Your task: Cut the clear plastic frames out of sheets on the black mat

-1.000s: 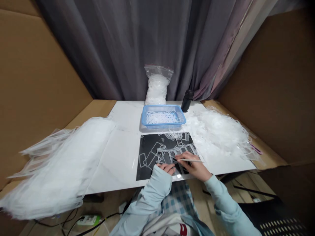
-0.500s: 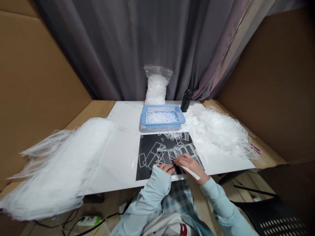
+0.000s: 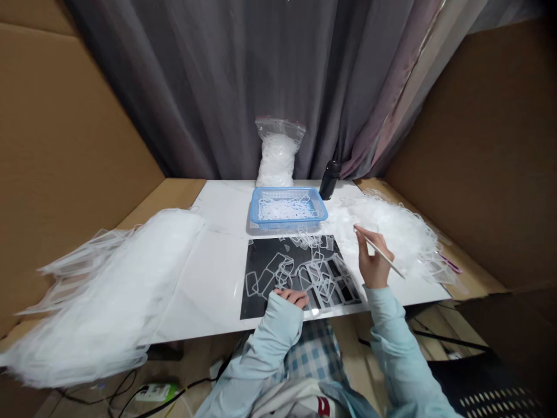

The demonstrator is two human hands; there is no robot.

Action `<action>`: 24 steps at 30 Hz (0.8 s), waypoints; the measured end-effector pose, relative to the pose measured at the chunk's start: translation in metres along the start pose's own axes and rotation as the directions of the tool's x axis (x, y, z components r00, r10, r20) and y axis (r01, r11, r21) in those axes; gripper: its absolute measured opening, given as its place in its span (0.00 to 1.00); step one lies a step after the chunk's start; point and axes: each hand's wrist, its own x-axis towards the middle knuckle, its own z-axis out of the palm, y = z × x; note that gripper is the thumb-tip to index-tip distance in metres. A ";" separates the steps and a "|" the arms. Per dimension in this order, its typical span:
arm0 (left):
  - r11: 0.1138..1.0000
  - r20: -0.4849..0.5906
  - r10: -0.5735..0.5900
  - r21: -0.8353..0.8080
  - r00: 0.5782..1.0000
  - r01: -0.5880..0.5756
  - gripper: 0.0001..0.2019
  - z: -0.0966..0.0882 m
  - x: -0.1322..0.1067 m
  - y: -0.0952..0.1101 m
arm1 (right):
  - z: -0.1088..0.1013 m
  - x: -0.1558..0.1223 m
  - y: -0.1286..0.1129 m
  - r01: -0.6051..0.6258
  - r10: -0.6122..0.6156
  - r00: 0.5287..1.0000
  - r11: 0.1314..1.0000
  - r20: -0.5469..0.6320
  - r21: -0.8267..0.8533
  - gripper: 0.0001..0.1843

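Observation:
My left hand (image 3: 293, 298) rests on the near edge of the black mat (image 3: 261, 249), fingers lying over a clear plastic sheet with rectangular cut-outs (image 3: 331, 284); part of the hand is covered by the sleeve. Loose translucent rectangular plastic frames (image 3: 278, 264) lie scattered and overlapping on the mat. My right hand (image 3: 375, 255) is raised to the right of the mat, closed round a slim white pen-like stick (image 3: 383, 255). Behind it spreads a heap of clear plastic scraps (image 3: 391, 223); I cannot tell whether anything small is between the fingertips.
A blue basket (image 3: 289, 222) of white frames stands behind the mat. Farther back are a filled zip bag (image 3: 277, 159) and a black bottle (image 3: 330, 180). Stacked clear sheets (image 3: 113, 284) overhang the table's left edge. A purple-handled tool (image 3: 450, 263) lies at the right. Cardboard walls flank the table.
My right hand has moved from the sheet up and right to the scrap heap, still holding the stick. More loose frames lie jumbled on the mat's right half. My left hand has stayed put.

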 end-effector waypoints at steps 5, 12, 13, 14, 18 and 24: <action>0.998 -0.014 -0.028 -0.061 0.999 0.027 0.13 -0.002 0.001 0.006 | -0.007 -0.022 -0.009 -0.117 -0.015 0.883 0.961 0.470 0.250 0.10; 0.992 0.004 0.047 -0.118 0.999 -0.046 0.19 0.012 0.006 0.015 | -0.012 -0.057 -0.017 -0.340 -0.019 0.654 0.886 0.756 0.316 0.12; 0.991 -0.004 0.048 -0.127 0.999 -0.048 0.18 0.013 0.006 0.015 | -0.012 -0.059 -0.017 -0.350 -0.012 0.648 0.883 0.762 0.312 0.12; 0.989 -0.017 0.047 -0.137 0.999 -0.049 0.18 0.013 0.006 0.015 | -0.012 -0.061 -0.017 -0.358 -0.002 0.645 0.882 0.764 0.305 0.12; 0.982 -0.110 0.052 -0.174 0.993 -0.071 0.14 0.009 -0.003 0.011 | -0.017 -0.062 -0.023 -0.371 0.028 0.654 0.882 0.756 0.289 0.11; 0.964 -0.125 0.145 -0.206 0.982 -0.169 0.15 -0.001 -0.032 0.006 | -0.028 -0.074 -0.043 -0.431 -0.010 0.559 0.851 0.829 0.301 0.10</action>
